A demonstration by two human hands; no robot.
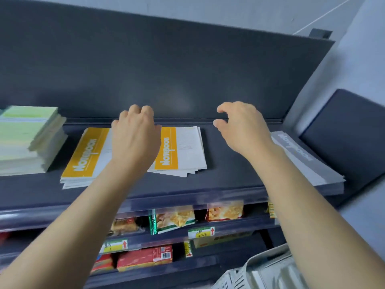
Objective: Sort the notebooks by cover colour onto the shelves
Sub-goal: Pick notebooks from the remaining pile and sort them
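yellow notebooks [181,151] look thin, probably light and floppy: lift by the long edge. left hand [135,138] curls over them, grasp not clear; right hand [243,130] relaxed, empty.

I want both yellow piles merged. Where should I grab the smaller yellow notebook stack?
Take the smaller yellow stack by its right long edge, coming from the right with the right hand. It lies flat and fanned, and the left hand hides its left edge, so probably pinch all covers together there.
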